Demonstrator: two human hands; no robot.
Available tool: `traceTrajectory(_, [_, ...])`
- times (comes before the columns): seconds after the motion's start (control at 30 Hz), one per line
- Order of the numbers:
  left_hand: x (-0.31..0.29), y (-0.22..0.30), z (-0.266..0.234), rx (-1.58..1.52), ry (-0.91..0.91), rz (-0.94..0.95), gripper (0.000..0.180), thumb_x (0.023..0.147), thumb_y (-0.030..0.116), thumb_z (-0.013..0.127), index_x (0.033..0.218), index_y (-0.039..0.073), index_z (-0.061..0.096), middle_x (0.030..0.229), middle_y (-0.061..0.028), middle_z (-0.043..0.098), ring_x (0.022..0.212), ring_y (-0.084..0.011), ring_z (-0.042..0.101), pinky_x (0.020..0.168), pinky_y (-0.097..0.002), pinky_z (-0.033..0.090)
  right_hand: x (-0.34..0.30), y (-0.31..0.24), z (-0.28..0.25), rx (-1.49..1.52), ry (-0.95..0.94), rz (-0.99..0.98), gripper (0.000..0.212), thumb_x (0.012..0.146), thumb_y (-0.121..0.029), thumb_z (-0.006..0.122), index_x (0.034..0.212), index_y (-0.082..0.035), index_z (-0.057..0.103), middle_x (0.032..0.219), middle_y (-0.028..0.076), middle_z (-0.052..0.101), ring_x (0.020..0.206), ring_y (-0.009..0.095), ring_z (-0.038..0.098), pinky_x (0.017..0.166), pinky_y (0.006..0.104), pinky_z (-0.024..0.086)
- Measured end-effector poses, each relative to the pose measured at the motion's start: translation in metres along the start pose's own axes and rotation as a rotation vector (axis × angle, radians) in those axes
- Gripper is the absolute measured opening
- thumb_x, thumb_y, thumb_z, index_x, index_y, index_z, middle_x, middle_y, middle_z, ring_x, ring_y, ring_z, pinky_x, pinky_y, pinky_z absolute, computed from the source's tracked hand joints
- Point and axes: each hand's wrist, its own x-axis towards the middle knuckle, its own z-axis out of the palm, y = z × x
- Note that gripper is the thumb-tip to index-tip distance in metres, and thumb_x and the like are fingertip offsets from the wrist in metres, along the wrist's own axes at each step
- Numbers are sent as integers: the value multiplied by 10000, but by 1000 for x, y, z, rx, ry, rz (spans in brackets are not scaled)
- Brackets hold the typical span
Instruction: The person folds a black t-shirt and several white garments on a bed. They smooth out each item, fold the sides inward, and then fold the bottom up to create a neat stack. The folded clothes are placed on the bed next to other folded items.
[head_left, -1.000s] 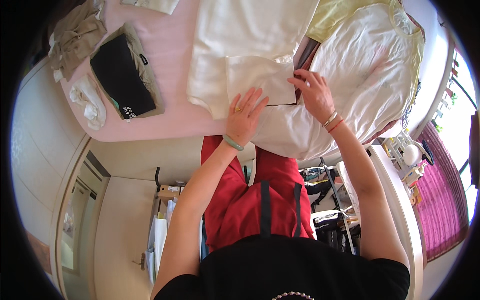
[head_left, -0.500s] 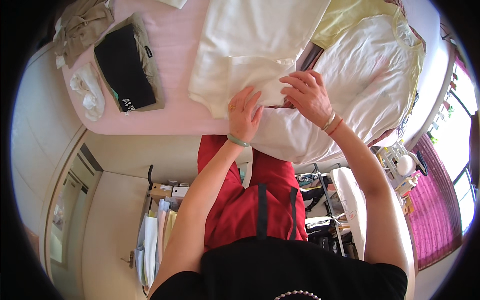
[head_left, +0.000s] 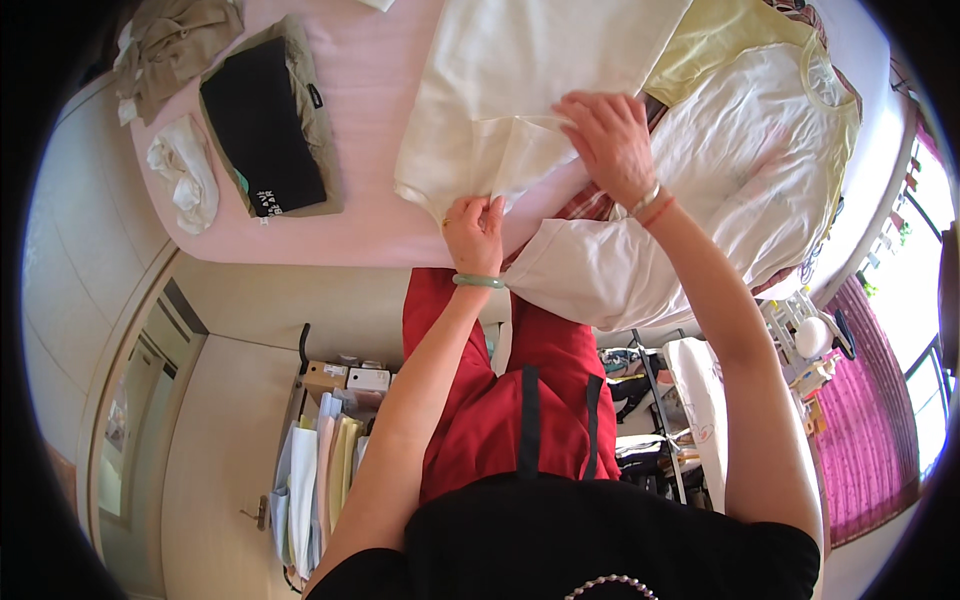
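A cream-white garment (head_left: 530, 60) lies on the pink bedding, with a folded flap (head_left: 515, 150) at its near end. My left hand (head_left: 474, 232), with a ring and a green bangle, pinches the flap's near edge. Farther right, my right hand (head_left: 615, 145) is bent over the flap's right corner, thumb hidden, and the cloth runs up under its fingers. To the right is a white top with yellow edging (head_left: 720, 150), spread over a yellow cloth (head_left: 715, 45). A strip of red plaid cloth (head_left: 588, 203) shows beneath the right wrist.
Pink bedding (head_left: 365, 130) covers the bed, whose edge lies just before my legs. At left are a black folded garment (head_left: 262, 125) on a khaki one, a crumpled white cloth (head_left: 187, 175) and a brown garment (head_left: 185, 45). Shelves flank my legs below.
My left hand has closed from spread fingers to a pinch on the flap's edge. My right hand has moved slightly away from me, and the flap's right side has come up with it.
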Motion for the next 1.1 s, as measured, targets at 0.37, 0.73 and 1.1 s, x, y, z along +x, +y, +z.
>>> traceTrajectory(0.37, [59, 1, -67, 304, -356, 572, 315, 848, 49, 629, 1160, 85, 648, 1093, -60, 628, 970, -226, 601, 829, -370, 492, -44, -20, 31, -47, -347, -120, 714, 841, -98, 595, 1506, -118, 335, 1597, 67, 287, 1490, 235, 242, 1229, 442, 197])
traceTrajectory(0.73, [234, 17, -100, 686, -940, 1427, 630, 826, 22, 548, 1419, 226, 497, 1540, -61, 394, 1424, -231, 379, 1166, -421, 332, -45, -19, 40, -87, -236, -82, 631, 857, -128, 536, 1472, -204, 417, 1589, 65, 310, 1447, 239, 332, 1191, 434, 281])
traceTrajectory(1.1, [259, 15, -88, 219, -1141, 679, 438, 832, 121, 635, 1263, 201, 649, 1362, -78, 605, 1233, -206, 574, 1031, -371, 399, -30, -14, 30, 473, -173, 382, 519, 885, -120, 582, 1394, -200, 521, 1383, 35, 547, 1177, 251, 564, 979, 381, 446])
